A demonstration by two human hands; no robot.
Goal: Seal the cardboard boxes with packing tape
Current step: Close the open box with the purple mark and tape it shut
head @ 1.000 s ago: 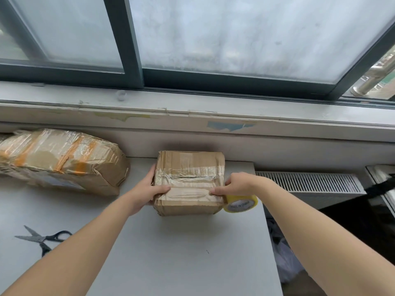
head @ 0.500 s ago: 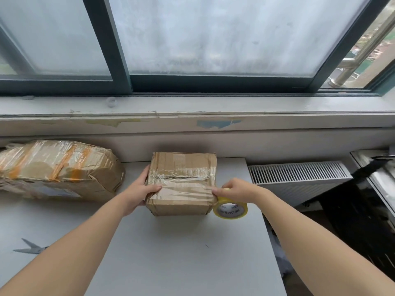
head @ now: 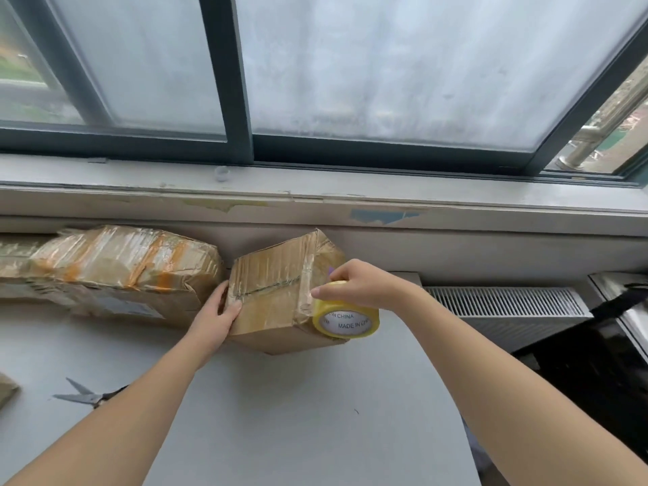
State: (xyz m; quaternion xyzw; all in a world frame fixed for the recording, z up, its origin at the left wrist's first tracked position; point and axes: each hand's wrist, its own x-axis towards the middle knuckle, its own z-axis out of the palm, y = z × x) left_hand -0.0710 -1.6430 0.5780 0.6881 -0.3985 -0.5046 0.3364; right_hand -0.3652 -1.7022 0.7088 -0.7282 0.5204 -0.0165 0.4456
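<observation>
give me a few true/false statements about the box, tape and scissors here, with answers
1. The right hand holds the tape roll at the box's right side. True.
2. The scissors lie on top of the box. False: they lie on the table, beside the left forearm.
3. The left hand grips the box's left edge. True.
4. The box lies flat on the table. False: it is tilted.
5. The big parcel is right of the box. False: it is to the left.
</observation>
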